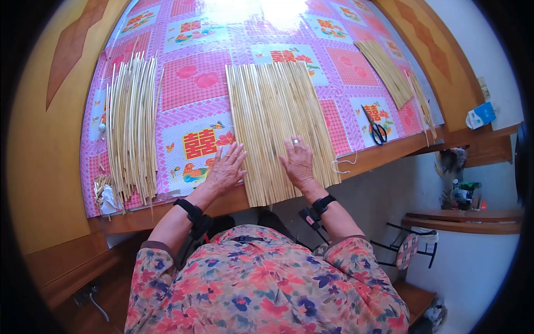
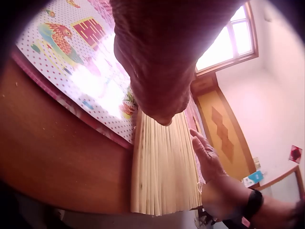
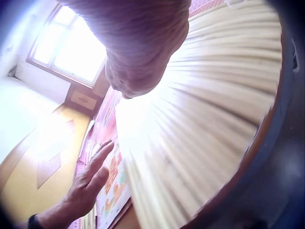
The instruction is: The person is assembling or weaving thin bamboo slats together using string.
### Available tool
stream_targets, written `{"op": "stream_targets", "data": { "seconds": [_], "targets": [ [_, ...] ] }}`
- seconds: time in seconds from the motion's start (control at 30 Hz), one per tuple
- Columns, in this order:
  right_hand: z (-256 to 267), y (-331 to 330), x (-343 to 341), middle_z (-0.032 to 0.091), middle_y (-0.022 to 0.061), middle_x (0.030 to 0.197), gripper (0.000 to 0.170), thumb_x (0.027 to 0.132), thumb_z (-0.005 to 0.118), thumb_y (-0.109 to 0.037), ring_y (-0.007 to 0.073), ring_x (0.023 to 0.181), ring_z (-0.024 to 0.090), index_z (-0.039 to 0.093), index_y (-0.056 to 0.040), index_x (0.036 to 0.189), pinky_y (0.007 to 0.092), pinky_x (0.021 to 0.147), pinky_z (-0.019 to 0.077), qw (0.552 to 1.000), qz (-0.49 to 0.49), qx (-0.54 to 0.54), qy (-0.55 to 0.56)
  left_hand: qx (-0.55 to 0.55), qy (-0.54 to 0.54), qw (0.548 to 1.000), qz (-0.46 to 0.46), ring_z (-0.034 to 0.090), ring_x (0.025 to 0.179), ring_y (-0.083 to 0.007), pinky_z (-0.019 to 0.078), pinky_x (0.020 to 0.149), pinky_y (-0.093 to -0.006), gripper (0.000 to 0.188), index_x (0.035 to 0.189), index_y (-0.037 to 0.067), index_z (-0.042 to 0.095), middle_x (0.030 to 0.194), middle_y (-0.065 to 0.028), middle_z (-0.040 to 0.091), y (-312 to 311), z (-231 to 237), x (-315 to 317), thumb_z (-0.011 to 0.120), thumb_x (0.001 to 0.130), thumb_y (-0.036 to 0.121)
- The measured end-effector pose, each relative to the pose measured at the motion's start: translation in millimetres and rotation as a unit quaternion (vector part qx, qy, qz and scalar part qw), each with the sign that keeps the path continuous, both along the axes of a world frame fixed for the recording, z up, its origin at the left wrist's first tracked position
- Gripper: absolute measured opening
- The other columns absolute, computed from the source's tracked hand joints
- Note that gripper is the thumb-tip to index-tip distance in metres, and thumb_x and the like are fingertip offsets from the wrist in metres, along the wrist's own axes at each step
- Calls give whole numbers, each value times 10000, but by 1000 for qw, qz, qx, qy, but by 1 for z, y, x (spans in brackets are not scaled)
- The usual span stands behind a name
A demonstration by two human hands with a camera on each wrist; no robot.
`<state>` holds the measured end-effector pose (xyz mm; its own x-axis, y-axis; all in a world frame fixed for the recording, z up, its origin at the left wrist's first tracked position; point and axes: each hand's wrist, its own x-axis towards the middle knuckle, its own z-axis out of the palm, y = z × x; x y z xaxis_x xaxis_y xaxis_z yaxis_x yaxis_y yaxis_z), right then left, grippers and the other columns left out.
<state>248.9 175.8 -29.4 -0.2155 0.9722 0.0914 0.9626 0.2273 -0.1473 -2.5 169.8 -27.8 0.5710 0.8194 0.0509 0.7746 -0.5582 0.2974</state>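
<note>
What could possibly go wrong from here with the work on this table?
The flat mat of straw-coloured stalks reaches the brown wooden table's front edge, so a tug might slide it partly off. The thin white string lying slack at its right side could catch or tangle. The pale, thin, loose stalks at left might scatter if bumped.

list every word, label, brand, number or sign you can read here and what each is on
"囍": red on yellow, repeated across the tablecloth
Blue-and-white pack: markings too small to read
Red square near the left wrist view's right edge: too blurred to read
Stick mat: none visible
</note>
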Motion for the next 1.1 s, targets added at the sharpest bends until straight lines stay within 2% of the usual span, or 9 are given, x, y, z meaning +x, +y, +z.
{"op": "stream_targets", "data": {
  "seconds": [0.2,0.27,0.57,0.9,0.93,0.97,1.0,1.07,1.1],
  "targets": [
    [-26,27,93,253,126,1381,630,811,498,-417,281,1297,188,312,-90,1316,490,1024,143,998,-16,39,-38,5,18,999,29,121,1326,-263,60,1058,-468,589,1308,74,327,1416,-131,183,15,-19,60,486,825,369],
    [-24,25,104,220,122,1395,657,810,493,-426,279,1306,160,274,-96,1335,500,1031,117,998,2,-31,-47,-3,18,998,59,118,1328,-252,44,1062,-458,587,1318,84,316,1415,-130,188,19,-24,65,449,839,394],
    [-40,24,110,161,136,1420,667,814,466,-444,288,1320,109,256,-103,1347,513,1036,66,1000,19,-23,-5,-49,57,994,80,95,1332,-242,30,1071,-440,596,1330,121,304,1424,-106,171,20,-14,67,456,827,404],
    [-21,32,114,259,150,1372,591,818,489,-423,301,1296,180,347,-115,1302,538,1014,96,998,24,-35,39,-32,43,995,83,156,1313,-265,108,1057,-460,551,1285,102,355,1410,-109,198,23,2,62,514,813,337],
    [-9,34,112,332,151,1310,528,822,503,-376,304,1250,259,389,-103,1260,514,993,174,999,27,-1,36,12,48,995,91,177,1305,-275,133,1048,-469,527,1259,96,384,1405,-105,205,22,11,60,541,803,306],
    [4,36,110,405,151,1249,466,827,518,-329,308,1203,339,431,-91,1218,490,973,252,999,30,32,32,124,-23,989,83,409,1151,-283,306,955,-440,354,1107,76,496,1225,-130,434,19,23,59,562,795,229],
    [17,39,109,405,151,1249,466,827,518,-329,308,1203,339,431,-91,1218,490,973,252,999,32,29,29,121,-25,989,85,409,1151,-283,306,955,-440,354,1107,76,496,1225,-130,434,16,32,53,562,795,229],
    [39,34,105,504,145,1089,350,824,538,-217,308,1015,493,473,-80,1140,409,839,409,977,80,-65,187,-41,-124,990,54,546,876,-280,425,775,-397,169,905,58,550,907,-131,559,1,38,42,535,808,196],
    [48,27,100,555,143,917,248,824,532,-143,312,830,554,511,-71,1061,369,716,464,974,76,-82,197,29,-162,986,26,542,657,-281,447,614,-380,126,752,51,526,657,-108,520,-9,34,38,522,812,162]
  ]
}}
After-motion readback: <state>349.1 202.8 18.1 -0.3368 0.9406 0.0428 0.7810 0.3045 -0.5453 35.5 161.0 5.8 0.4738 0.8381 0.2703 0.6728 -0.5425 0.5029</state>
